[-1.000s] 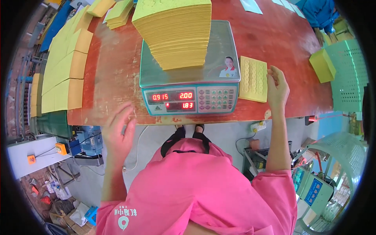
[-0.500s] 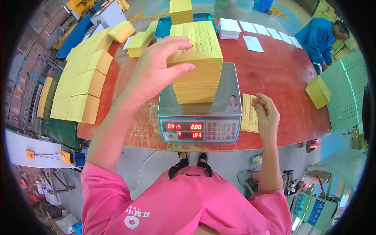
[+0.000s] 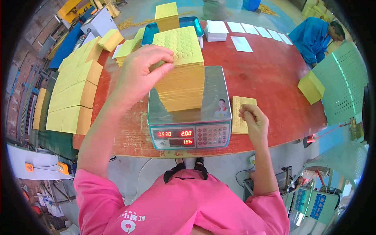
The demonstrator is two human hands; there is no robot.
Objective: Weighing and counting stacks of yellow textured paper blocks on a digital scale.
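- On the steel pan of the weighing scale (image 3: pixel 213 100), near the front edge of the red tabletop (image 3: pixel 270 74), stands a tall stack of yellow embossed sheets (image 3: pixel 181 72), upright but slightly ragged at its lower edges.
- The left hand (image 3: pixel 137 76) rests on the stack's top left corner, thumb against the side and fingers curled over the top sheets; its grip is partly closed on that corner.
- The right hand (image 3: pixel 253 123) lies just right of the scale, fingers curled loosely on a thin pile of yellow sheets (image 3: pixel 241 111) flat on the tabletop; whether it has pinched one I cannot tell.
- Risk: the stack is tall for its footprint, so a sideways pull from the left hand could make upper sheets slide or topple it off the pan.
- Risk: hand weight pressing on the stack likely skews the red display (image 3: pixel 176 137).
- Further stacks (image 3: pixel 70 98) line the left edge; white sheets (image 3: pixel 241 43) lie far right, near a person in blue (image 3: pixel 315 37).
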